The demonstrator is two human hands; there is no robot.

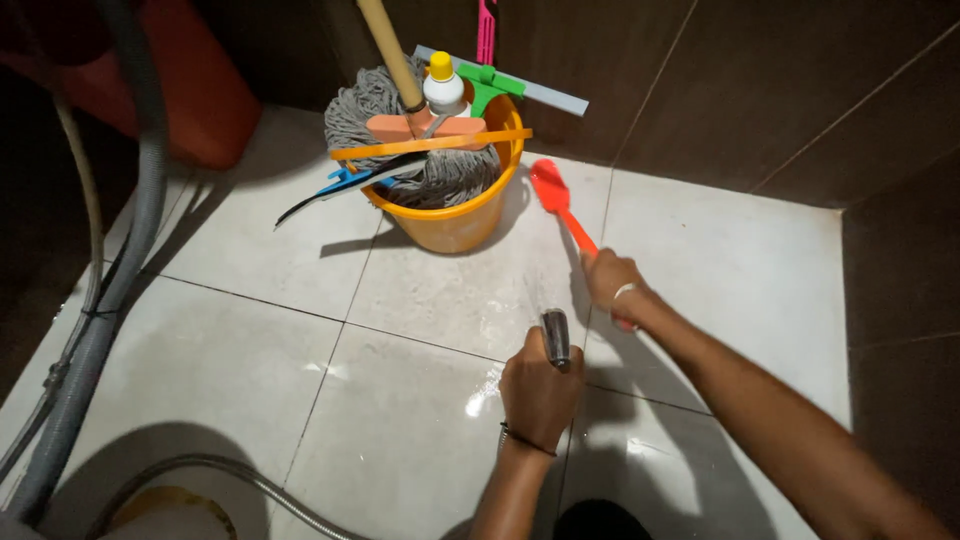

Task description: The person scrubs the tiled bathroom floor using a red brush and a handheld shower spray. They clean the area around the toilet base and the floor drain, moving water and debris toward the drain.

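Red plastic brush (558,200) gripped in rt hand (612,282); lt hand (538,385) fisted round metal sprayer (555,338), glossy wet tiles (420,400).

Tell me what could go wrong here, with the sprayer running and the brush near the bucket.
The floor tiles look wet and shiny, so slipping is possible. The red brush in the right hand lies close to the orange bucket and might knock it. Spray from the nozzle in the left hand may splash.

Dim corners, wet-tile (480,395) glare, hard shadows
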